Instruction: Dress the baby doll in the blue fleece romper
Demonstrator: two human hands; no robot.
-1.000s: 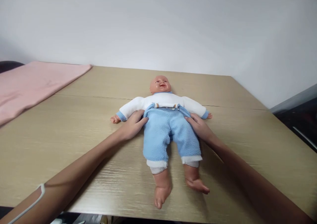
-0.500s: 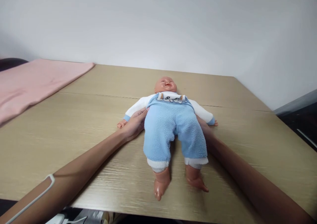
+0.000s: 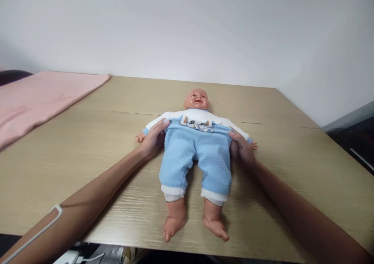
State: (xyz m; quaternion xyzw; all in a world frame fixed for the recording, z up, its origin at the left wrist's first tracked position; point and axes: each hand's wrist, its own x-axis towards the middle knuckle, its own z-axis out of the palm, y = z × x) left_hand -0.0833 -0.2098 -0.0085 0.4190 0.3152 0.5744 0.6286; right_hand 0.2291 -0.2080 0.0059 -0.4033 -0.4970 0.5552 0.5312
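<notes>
On its back on the table lies a baby doll (image 3: pixel 197 99), head toward the wall and bare feet toward me. It wears a white long-sleeved top (image 3: pixel 187 113) and fuzzy light blue pants (image 3: pixel 193 143) with white cuffs and an animal face at the waist. My left hand (image 3: pixel 154 138) grips the pants' waistband at one side, thumb on top. At the opposite side my right hand (image 3: pixel 242 146) pinches the waistband, its thumb over the edge. The fingers under the cloth are partly hidden. Between both hands the waistband is stretched wide.
A pink cloth (image 3: pixel 52 94) lies flat on the left of the wooden table (image 3: pixel 102 135). A white wall stands behind. Dark objects show past the right edge, and a white cable (image 3: pixel 37 233) runs over my left forearm.
The doll's legs have dropped lower and shifted left. Its waistband is now stretched sideways, showing the animal face more fully. My right hand has come into view at the waist's right side.
</notes>
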